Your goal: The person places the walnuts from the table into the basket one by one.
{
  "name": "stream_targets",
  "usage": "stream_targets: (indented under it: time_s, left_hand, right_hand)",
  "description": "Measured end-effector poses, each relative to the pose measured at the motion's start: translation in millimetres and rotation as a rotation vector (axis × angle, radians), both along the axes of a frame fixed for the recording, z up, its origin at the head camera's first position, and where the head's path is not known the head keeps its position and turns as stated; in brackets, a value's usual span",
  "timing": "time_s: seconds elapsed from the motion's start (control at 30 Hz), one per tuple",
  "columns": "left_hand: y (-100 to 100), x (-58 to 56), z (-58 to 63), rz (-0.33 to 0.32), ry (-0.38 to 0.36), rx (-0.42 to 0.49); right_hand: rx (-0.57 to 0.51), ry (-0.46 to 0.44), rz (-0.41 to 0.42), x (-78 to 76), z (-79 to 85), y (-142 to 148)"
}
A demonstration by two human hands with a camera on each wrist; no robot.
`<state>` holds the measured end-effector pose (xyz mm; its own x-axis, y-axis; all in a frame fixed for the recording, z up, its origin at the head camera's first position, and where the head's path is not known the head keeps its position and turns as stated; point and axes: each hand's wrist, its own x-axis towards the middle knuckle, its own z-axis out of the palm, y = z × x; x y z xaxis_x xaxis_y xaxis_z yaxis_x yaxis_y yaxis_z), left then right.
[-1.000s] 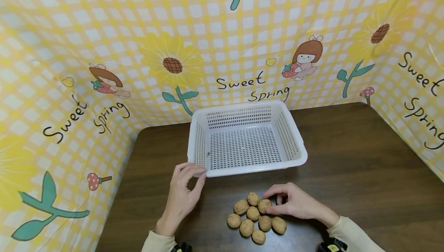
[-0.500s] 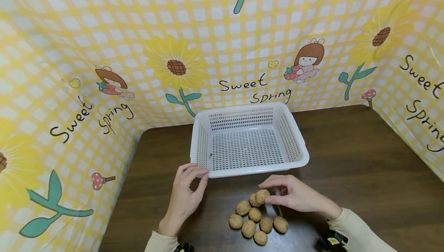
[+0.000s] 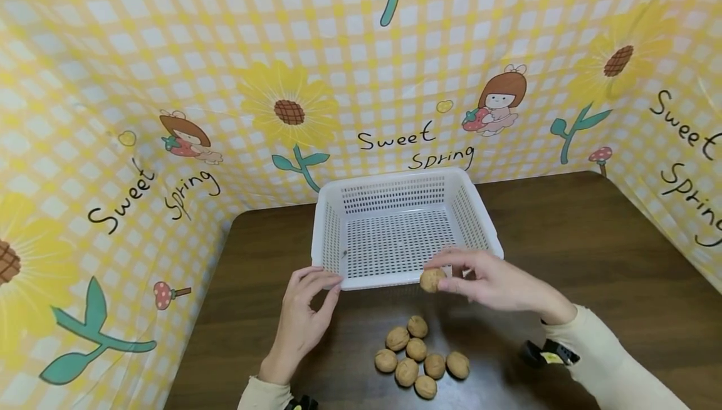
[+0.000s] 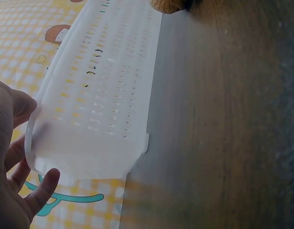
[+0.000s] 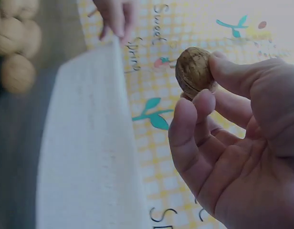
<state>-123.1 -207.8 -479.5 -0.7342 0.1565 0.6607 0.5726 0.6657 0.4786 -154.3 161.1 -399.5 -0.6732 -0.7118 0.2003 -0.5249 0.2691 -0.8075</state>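
My right hand [image 3: 496, 281] pinches a brown walnut [image 5: 194, 71] between thumb and fingertips. In the head view it overlaps the near rim of a white plastic basket [image 3: 395, 278], whose floor and walls are full of small slots. Thumb and fingers of my left hand [image 3: 307, 310] hold the basket's near left corner, also seen in the left wrist view around the rim [image 4: 30, 138]. Several walnuts [image 3: 416, 350] lie in a loose cluster on the table in front of the basket. A dark speck shows inside the basket; no walnut is visible there.
The dark wood-grain table [image 3: 564, 241] extends to both sides of the basket. Behind it hangs a yellow checked cloth [image 3: 350, 52] with flower prints, close to the basket's far rim. Long pale sleeves [image 3: 609, 353] and black wrist devices [image 3: 549, 353] are on both arms.
My right hand has picked a walnut from the cluster's upper right and carried it up and away to the basket's near rim. The left hand stays at the corner. The head view has shifted slightly.
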Motion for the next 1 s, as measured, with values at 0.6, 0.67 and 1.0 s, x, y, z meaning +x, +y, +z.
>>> stream_targets:
  time_s: [0.6, 0.67, 1.0]
  left_hand:
    - [-1, -1.6, 0.0, -0.004, -0.004, 0.020]
    - [-1, -1.9, -0.4, -0.005, -0.007, 0.020]
    - [-4, -1.3, -1.7, -0.006, -0.018, 0.031]
  right_hand:
    - [0.084, -0.128, -0.210, -96.4, 46.0, -24]
    - [0.072, -0.127, -0.238, -107.4, 44.7, -26]
    - [0.033, -0.201, -0.357, -149.2, 31.3, -34]
